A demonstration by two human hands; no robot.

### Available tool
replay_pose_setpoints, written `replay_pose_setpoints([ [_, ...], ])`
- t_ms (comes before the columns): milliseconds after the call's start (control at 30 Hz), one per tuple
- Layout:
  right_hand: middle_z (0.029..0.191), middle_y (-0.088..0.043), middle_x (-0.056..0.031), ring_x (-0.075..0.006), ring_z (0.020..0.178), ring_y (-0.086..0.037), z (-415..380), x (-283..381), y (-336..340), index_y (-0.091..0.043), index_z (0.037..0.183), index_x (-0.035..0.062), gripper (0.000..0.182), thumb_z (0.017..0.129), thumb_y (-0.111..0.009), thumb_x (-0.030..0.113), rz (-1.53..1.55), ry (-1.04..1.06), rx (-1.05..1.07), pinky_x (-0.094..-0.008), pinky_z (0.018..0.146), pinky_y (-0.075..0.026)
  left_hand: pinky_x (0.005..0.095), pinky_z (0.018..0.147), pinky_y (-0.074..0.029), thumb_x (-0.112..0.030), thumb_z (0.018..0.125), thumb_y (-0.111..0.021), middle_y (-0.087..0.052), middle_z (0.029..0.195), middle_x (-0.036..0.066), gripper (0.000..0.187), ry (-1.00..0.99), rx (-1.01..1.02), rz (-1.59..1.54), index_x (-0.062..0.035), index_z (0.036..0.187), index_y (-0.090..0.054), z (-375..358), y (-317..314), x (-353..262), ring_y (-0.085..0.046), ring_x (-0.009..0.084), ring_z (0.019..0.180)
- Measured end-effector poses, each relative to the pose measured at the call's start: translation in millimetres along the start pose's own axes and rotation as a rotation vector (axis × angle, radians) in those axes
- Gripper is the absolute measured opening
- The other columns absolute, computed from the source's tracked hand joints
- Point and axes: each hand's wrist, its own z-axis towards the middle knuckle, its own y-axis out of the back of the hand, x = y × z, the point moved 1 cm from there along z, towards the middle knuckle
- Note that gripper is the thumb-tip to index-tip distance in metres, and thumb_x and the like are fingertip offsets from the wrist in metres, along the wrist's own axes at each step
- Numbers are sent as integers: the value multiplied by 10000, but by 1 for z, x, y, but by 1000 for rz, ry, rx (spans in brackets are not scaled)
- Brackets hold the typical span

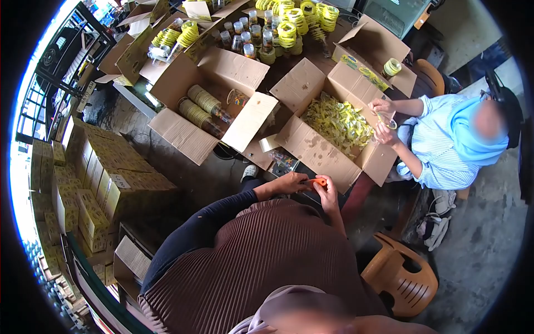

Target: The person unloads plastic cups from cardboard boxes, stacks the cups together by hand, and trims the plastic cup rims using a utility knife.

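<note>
Both my hands meet in front of my body, close to the near edge of the open carton of yellow strips. Between them is a small orange tool (319,181) with a hole near its end; its exact kind I cannot make out. My left hand (290,182) is closed on the tool's left end. From the other side, the fingers of my right hand (328,193) pinch the orange part. Just beyond my left hand lie clear plastic cups or wrappers (283,161). The carton (317,153) holds a heap of yellow strips (338,122).
Another open carton (245,119) holds stacks of yellow-ringed cups (196,114). Farther back stand clear cups (250,34) and yellow ring stacks (287,33). At right a co-worker (445,139) handles a ring. A brown chair (400,275) and stacked boxes (119,189) flank me.
</note>
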Motion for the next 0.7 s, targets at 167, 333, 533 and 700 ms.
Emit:
replay_pose_setpoints([
  [167,959,-627,-70,-109,881,-579,-4,-1,5,-572,1089,21,219,887,-624,86,-36,-11,-68,-259,792,-471,315,575,-457,-299,903,-624,-599,675,91,294,112,114,-11,-11,956,-596,4,-1,-9,-586,149,613],
  [333,946,-592,-41,-87,872,-563,-6,-19,21,-558,1100,18,224,908,-612,120,121,-4,-173,-240,767,-471,322,580,-451,-301,890,-638,-605,682,81,279,157,110,34,-26,925,-606,13,-4,-10,-585,149,621],
  [533,951,-602,-78,-127,833,-618,-27,-10,86,-544,1121,15,234,901,-596,75,334,-90,-318,-249,723,-509,278,598,-454,-328,889,-645,-603,709,45,303,237,112,-103,-29,931,-615,4,-1,7,-566,109,650],
  [700,952,-605,-62,-131,847,-605,-43,-56,99,-569,1111,34,345,812,-718,125,-96,-147,-66,-273,735,-515,238,626,-440,-337,926,-604,-589,769,-11,308,352,193,-368,-42,1002,-561,9,6,-27,-534,75,676],
])
